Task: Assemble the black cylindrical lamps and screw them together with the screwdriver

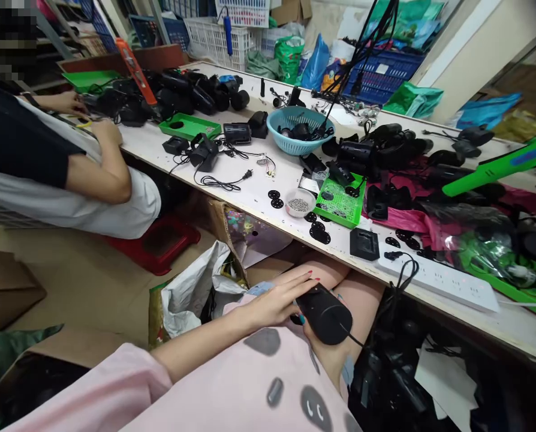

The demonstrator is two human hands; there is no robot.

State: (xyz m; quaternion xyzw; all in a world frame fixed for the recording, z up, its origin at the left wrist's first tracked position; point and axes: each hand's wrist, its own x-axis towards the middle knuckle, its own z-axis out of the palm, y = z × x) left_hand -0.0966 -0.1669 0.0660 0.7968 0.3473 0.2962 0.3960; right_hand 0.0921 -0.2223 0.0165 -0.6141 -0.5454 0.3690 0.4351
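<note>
In my lap is a black rounded device (pixel 328 315) with a flat round end facing me and a thin cord coming from that end. My right hand (pixel 318 339) is wrapped round it from below, and much of that hand is hidden by the device. On its upper left side, my left hand (pixel 279 298) holds the other end, fingers long across the edge and thumb lower down. The device's far face is out of sight. Nearest on the table are a black square block (pixel 364 244) and a white power strip (pixel 443 277).
A green tray (pixel 341 201), a bowl of small metal pieces (pixel 300 203) and black discs (pixel 319 233) lie on the table. Behind stands a blue basket (pixel 300 129) of black parts. At left, a co-worker's arm (pixel 99 177) reaches over the table; a red stool (pixel 155 243) stands below.
</note>
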